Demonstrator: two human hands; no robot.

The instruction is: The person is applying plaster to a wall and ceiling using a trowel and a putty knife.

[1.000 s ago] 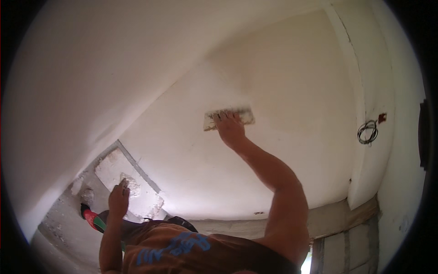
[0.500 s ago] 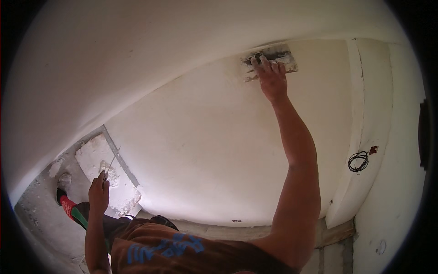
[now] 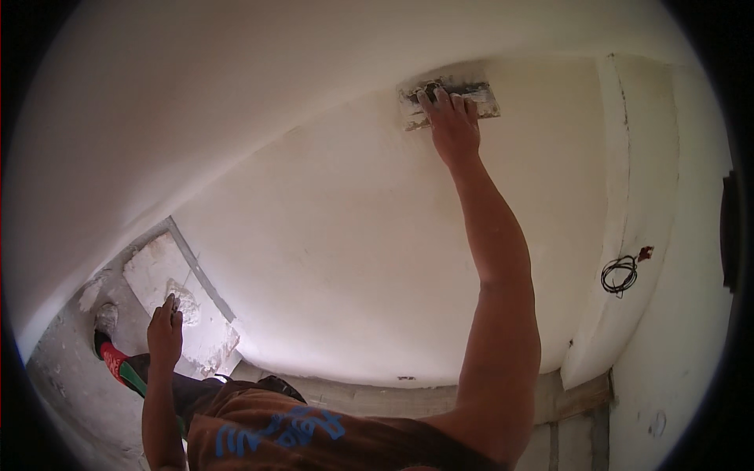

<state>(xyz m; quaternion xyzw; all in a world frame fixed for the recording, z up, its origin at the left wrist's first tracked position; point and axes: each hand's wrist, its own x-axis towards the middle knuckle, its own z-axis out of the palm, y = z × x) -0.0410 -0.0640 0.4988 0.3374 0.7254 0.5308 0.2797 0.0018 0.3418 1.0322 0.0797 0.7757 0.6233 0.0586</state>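
At left, a pale, plaster-smeared board (image 3: 149,271) lies by the grey floor (image 3: 75,357); an off-white wall (image 3: 353,220) spans the middle; a dark wire coil (image 3: 609,284) hangs at right. The left hand (image 3: 165,336) is near the board, fingers curled; whether they grip anything, I cannot tell. The right hand (image 3: 455,132), arm outstretched, wraps around a trowel (image 3: 482,96) against the wall's far part.

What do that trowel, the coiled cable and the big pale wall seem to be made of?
Trowel: probably metal, judging by its thin, flat, straight-edged plate; its smeared surface leaves the finish uncertain.
Cable: likely plastic-coated wire, since it looks dark and loops thinly; its core is hidden.
Wall: apparently plaster, smooth and matt, with an even off-white face.
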